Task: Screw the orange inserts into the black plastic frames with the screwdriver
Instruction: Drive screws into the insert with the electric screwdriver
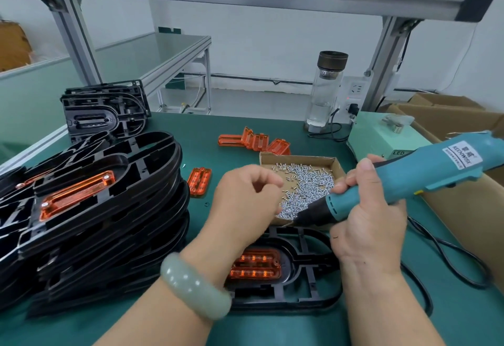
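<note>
While the right hand (365, 217) grips the teal electric screwdriver (425, 173) round its barrel, the bit slants down and left toward the near edge of a cardboard box (297, 158) full of silver screws (311, 182). The left hand (245, 203), with a pale green bangle (191, 285) on its wrist, hovers over that box with fingers curled toward the thumb. It is blurred, so I cannot tell whether it pinches a screw.

Beneath both hands a black plastic frame (308, 253) lies flat on the green mat (463, 304), with an orange insert (256, 266) seated in it. A stack of frames (109, 209) stands at the left. Loose inserts (253, 141) lie beyond the box.
</note>
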